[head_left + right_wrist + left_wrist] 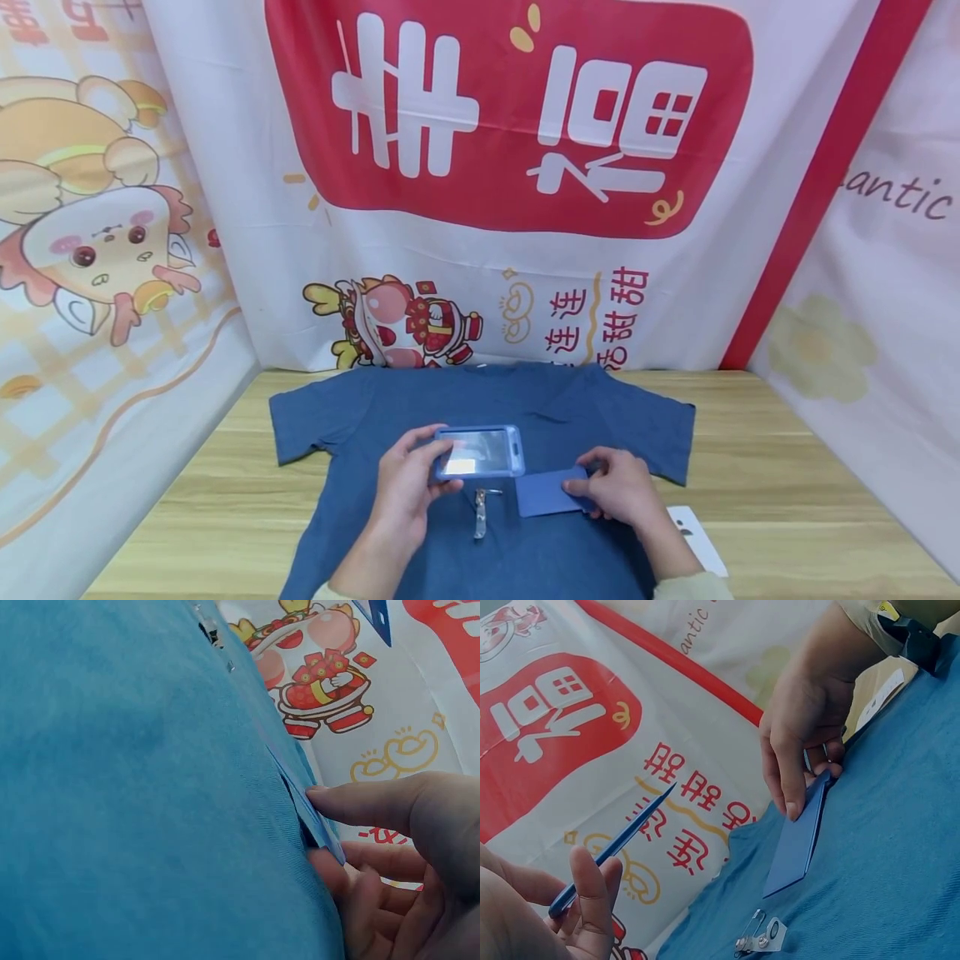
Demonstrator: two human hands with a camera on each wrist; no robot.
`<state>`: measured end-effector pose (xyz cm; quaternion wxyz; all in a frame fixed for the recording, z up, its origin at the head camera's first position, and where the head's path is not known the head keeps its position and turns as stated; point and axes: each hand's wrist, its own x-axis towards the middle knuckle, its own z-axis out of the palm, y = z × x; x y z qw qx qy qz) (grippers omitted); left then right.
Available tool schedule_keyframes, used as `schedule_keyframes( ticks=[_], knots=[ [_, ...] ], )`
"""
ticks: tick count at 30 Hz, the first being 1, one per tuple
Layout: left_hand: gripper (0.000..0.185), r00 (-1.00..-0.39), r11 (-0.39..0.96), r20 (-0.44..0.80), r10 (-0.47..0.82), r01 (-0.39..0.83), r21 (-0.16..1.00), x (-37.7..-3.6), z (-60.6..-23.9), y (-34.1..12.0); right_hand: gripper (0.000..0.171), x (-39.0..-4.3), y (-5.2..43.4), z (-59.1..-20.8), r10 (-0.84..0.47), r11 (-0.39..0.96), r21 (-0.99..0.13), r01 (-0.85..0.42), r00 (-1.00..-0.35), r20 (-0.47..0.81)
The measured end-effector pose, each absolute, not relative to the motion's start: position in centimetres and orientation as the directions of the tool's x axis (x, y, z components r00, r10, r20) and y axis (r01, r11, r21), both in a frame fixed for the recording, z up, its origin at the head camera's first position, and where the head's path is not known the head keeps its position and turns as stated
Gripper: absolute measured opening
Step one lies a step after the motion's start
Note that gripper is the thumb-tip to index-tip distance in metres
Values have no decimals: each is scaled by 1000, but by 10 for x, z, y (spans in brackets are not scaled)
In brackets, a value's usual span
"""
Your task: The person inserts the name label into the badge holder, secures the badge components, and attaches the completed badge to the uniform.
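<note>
The left hand (408, 483) holds a blue badge holder (480, 452) by its left end, fingers (592, 900) curled around the edge, lifted a little above the blue T-shirt (525, 400) that lies flat on the bench (787, 467). The right hand (618, 487) pinches the right edge of a flat blue card (547, 493) that rests on the shirt, just beside the holder. A small metal clip (480, 512) lies on the shirt between the hands, and a white card (697, 537) lies on the bench beside the right wrist
</note>
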<state>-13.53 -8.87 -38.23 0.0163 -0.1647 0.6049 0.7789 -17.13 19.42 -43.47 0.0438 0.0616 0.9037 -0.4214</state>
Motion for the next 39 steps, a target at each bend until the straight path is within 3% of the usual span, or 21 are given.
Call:
schedule_keyframes(
  ticks=[8, 21, 29, 36, 39],
  knots=[
    [40, -946, -256, -278, -169, -230, 939, -136, -382, -88, 43, -172, 196, -435, 65, 739, -666, 97, -995, -73],
    [38, -947, -255, -276, -163, -230, 939, -136, -383, -87, 41, -172, 196, -434, 44, 743, -666, 69, -998, -55],
    [39, -950, -266, -278, -142, -234, 935, -137, -392, -84, 36, -160, 223, -426, 91, 664, -738, 118, -993, -77],
    [39, -951, -264, -272, -145, -227, 937, -138, -393, -86, 39, -146, 276, -430, 90, 465, -860, 211, -977, -192],
    [39, -952, -260, -271, -140, -229, 938, -138, -392, -85, 39, -138, 302, -433, 108, 472, -849, 236, -972, -210]
  ],
)
